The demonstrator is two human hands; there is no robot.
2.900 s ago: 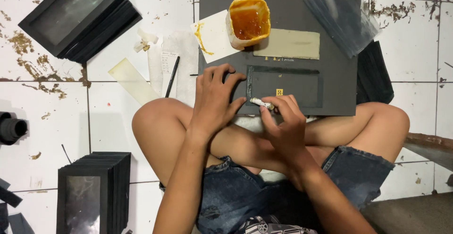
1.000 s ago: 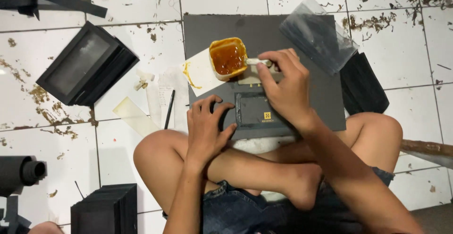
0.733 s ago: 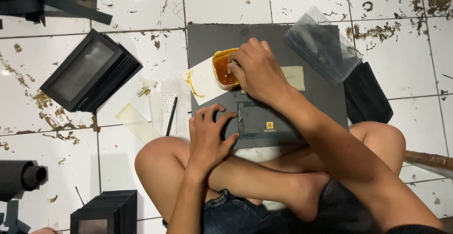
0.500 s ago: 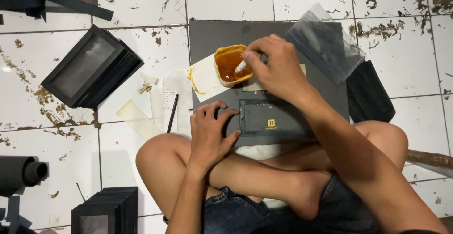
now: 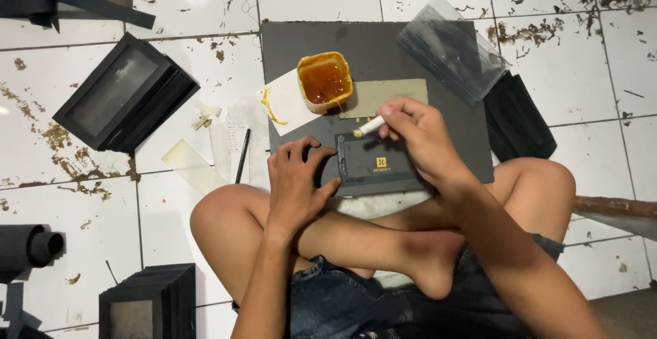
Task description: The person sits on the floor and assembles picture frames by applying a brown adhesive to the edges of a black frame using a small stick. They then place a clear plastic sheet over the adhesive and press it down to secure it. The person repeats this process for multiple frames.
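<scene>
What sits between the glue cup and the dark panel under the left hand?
Head view: a tan card strip lies between the glue cup and dark panel; the white applicator's tip also crosses there.

White floor tiles (image 5: 171,229) stained brown, glare at the top.

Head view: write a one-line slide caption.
Left hand steadies a dark panel; right hand holds a stick beside the glue tub.

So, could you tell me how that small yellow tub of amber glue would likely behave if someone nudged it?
The yellow tub stands open and looks nearly full of amber glue, so a hard push could slop it. It looks small and thin-walled, so probably light and apt to slide across the grey board. Drips on its rim suggest a sticky grip.
</scene>
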